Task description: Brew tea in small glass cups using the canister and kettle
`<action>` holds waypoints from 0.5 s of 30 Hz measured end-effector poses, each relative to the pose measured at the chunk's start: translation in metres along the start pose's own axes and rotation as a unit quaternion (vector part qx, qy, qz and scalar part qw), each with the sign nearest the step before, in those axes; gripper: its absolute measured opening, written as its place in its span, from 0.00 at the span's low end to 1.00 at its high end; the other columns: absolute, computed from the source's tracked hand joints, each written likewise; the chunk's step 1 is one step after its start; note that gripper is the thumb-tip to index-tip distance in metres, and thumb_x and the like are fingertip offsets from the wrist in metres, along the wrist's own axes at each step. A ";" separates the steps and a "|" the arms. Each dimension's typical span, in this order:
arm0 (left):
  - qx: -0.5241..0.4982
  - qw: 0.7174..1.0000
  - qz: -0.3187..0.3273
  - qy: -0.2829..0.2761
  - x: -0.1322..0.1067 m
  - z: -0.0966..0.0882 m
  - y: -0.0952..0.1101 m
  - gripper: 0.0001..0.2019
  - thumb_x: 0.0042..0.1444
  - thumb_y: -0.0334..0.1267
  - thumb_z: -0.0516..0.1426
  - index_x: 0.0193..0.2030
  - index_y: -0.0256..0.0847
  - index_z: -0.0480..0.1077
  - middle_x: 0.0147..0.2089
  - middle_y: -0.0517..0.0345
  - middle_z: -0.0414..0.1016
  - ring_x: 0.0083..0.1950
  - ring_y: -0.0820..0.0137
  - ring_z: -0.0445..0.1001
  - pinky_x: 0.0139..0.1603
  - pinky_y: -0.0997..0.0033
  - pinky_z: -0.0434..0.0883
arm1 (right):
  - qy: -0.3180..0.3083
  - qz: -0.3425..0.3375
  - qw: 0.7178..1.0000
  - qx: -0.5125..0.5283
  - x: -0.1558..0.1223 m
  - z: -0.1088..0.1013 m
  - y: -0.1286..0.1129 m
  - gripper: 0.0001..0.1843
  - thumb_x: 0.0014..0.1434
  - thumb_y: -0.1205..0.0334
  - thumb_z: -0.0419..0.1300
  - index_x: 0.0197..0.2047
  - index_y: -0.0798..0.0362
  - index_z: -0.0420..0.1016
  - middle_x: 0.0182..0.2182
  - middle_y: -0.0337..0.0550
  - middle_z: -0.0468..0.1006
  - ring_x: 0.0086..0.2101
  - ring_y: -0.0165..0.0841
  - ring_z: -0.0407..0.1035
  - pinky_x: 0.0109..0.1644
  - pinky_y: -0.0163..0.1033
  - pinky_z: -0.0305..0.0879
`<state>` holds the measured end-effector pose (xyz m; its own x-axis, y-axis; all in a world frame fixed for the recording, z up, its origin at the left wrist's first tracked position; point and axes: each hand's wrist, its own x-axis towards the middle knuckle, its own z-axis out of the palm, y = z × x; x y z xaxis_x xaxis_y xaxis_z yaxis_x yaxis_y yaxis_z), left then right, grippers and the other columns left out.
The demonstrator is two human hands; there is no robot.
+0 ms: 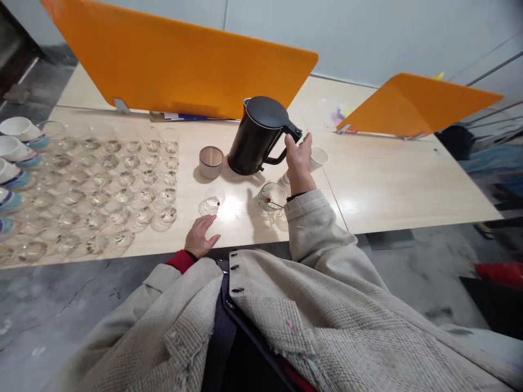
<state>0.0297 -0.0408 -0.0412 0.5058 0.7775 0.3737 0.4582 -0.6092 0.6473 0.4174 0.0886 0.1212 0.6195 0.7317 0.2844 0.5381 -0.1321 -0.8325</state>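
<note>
A black electric kettle (254, 142) with its lid closed stands on the pale table. My right hand (299, 159) is at its handle, thumb and fingers apart, not wrapped round it. My left hand (200, 235) lies at the table's front edge, fingers spread and holding nothing. Just beyond its fingertips is a small clear cup (213, 201) with a few dark bits inside. A ribbed glass (271, 197) with a thin spoon or stick in it stands by my right sleeve. Behind my right hand a white cup (319, 157) is partly hidden.
Rows of small clear cups (110, 174) with dark bits in them cover the table's left part. White and blue cups (18, 129) line the far left. A frosted cup with a brownish top (211, 163) stands left of the kettle. Orange divider panels (183, 60) (417, 106) rise behind.
</note>
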 end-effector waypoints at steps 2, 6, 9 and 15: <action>-0.003 1.000 0.003 0.002 0.000 -0.001 0.000 0.29 0.64 0.48 0.62 0.69 0.41 0.71 0.64 0.41 0.79 0.66 0.49 0.76 0.68 0.41 0.75 | -0.001 0.048 0.999 0.025 0.008 0.012 0.006 0.34 0.69 0.45 0.57 0.70 0.54 0.59 0.63 0.60 0.71 0.66 0.48 0.67 0.72 0.67 0.61; -0.007 1.000 0.002 0.002 0.001 -0.002 0.002 0.28 0.64 0.48 0.62 0.68 0.40 0.71 0.64 0.41 0.79 0.66 0.49 0.76 0.68 0.42 0.75 | 0.005 0.063 0.998 0.012 0.006 0.018 0.016 0.31 0.68 0.44 0.57 0.66 0.53 0.61 0.61 0.58 0.72 0.63 0.47 0.70 0.70 0.65 0.63; -0.006 1.000 -0.002 -0.001 0.001 -0.002 0.002 0.28 0.64 0.48 0.62 0.68 0.41 0.71 0.63 0.41 0.80 0.66 0.49 0.76 0.68 0.41 0.75 | -0.003 0.033 0.999 0.008 0.005 0.012 0.027 0.31 0.69 0.40 0.55 0.64 0.53 0.63 0.57 0.57 0.74 0.62 0.49 0.71 0.68 0.67 0.65; -0.008 1.000 0.001 -0.001 0.002 -0.002 0.001 0.27 0.64 0.49 0.62 0.68 0.42 0.72 0.62 0.42 0.80 0.66 0.48 0.76 0.68 0.40 0.75 | -0.030 -0.074 0.997 -0.014 0.012 0.005 0.040 0.32 0.71 0.32 0.51 0.54 0.54 0.73 0.45 0.50 0.76 0.56 0.50 0.74 0.63 0.68 0.71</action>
<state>0.0296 -0.0397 -0.0392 0.5076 0.7761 0.3741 0.4449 -0.6080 0.6576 0.4433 0.0958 0.0893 0.4970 0.7834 0.3732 0.6370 -0.0374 -0.7699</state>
